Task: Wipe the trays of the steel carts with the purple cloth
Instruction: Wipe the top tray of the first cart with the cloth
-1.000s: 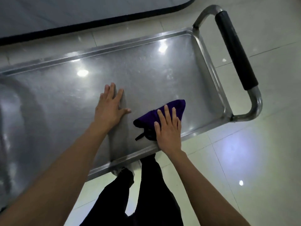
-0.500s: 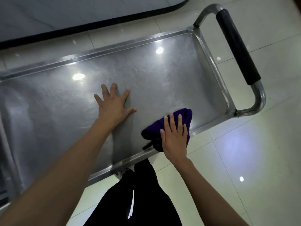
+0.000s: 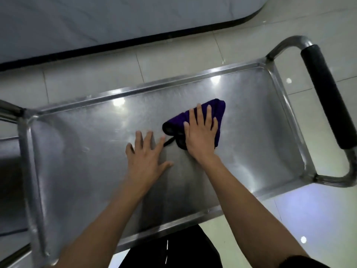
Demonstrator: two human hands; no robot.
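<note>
Our right hand (image 3: 201, 134) lies flat on the purple cloth (image 3: 216, 113), fingers straight and slightly spread, pressing it to the tray floor. Cloth bunched into a rough triangle, near the tray's middle, toward the far rim; a dark strap trails from its near-left corner. Our left hand (image 3: 146, 161) just beside it, palm down, fingers splayed on bare steel, holding nothing. Steel tray (image 3: 77, 151) holds only the cloth; ceiling lights glint on its surface. Cart handle (image 3: 326, 97) with black grip at the right end. Pale tiled floor (image 3: 309, 219) around; dark trousers (image 3: 173, 252) below the near rim.
</note>
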